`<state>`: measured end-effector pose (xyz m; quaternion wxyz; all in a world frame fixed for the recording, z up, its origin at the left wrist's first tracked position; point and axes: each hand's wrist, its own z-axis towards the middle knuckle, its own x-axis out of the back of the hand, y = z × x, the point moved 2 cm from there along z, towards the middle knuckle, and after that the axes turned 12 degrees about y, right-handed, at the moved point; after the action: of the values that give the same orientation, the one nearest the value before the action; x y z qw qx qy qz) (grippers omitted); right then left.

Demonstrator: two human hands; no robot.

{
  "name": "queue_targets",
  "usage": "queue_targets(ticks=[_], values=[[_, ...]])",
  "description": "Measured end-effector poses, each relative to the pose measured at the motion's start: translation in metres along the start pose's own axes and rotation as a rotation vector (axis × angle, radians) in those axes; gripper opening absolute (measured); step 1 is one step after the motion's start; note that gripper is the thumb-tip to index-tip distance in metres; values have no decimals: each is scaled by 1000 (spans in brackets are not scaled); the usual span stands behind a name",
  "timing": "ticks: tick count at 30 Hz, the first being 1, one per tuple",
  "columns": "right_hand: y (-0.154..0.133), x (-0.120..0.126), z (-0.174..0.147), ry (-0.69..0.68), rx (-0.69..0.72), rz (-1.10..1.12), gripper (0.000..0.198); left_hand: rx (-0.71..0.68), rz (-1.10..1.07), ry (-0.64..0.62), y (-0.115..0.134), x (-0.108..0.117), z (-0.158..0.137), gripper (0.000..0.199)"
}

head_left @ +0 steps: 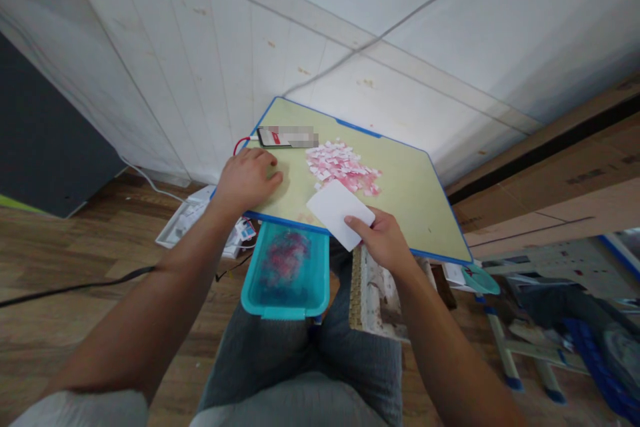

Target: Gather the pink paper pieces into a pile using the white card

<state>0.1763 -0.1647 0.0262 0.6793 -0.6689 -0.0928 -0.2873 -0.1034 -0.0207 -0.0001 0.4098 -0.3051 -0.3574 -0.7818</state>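
Note:
In my right hand [381, 235] is a flat white square card [336, 208], pinched with the thumb on top. It is tilted over the front edge of a pale yellow table top [405, 180] with a blue rim. Just behind the card lies a loose pile of small white and pink pieces [344, 163], which look like paper bits. My left hand [250, 177] rests on the left side of the table top, fingers loosely bent and apart, with nothing in them. Close beyond it lies a phone [275, 138] with a red cable plugged in.
A teal plastic box [260, 293] with reddish-pink contents sits at my lap, below the front edge. Right of it is a worn box with a corrugated edge [357, 293]. A white wall [225, 40] stands behind; large cardboard boxes [540, 193] stand to the right.

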Motion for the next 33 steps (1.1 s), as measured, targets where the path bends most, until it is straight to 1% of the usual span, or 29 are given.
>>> queue_targets(ticks=[3,7,8,9,11,13,16,18,22,23,24,26,28,30,32,33], values=[[0,-4,6,-70,-12,11,36,-1,-3,5,0,-1,0,35],[-5,-3,1,-304,-81,89,40,8,-4,-2,1,0,0,37],[-6,-2,1,-319,-99,106,41,15,-3,-5,1,1,0,37],[-6,0,1,-299,-110,118,42,20,-1,-9,1,1,0,37],[-6,0,5,-208,-110,126,44,28,-2,-14,2,2,0,37],[-5,-4,10,-143,-78,118,43,30,-4,-14,2,2,0,36],[-8,-12,16,-124,1,98,40,30,-6,-17,2,2,0,36],[-12,-15,17,-162,41,90,39,28,-5,-19,2,2,1,36],[-21,-13,12,-396,25,94,38,10,3,-14,1,2,1,37],[-22,-10,11,-423,10,95,38,5,5,-13,2,2,1,37],[-22,-6,10,-418,-4,93,39,2,8,-15,2,2,1,37],[-21,5,10,-322,-25,94,40,5,16,-19,2,2,1,36],[-17,21,10,-159,-30,114,41,9,21,-19,2,2,1,36],[-7,44,9,53,-39,143,41,4,17,-13,2,2,0,36],[8,70,5,298,-73,123,44,1,7,-12,1,2,1,36],[16,83,2,400,-96,113,46,2,4,-12,1,1,1,36]])
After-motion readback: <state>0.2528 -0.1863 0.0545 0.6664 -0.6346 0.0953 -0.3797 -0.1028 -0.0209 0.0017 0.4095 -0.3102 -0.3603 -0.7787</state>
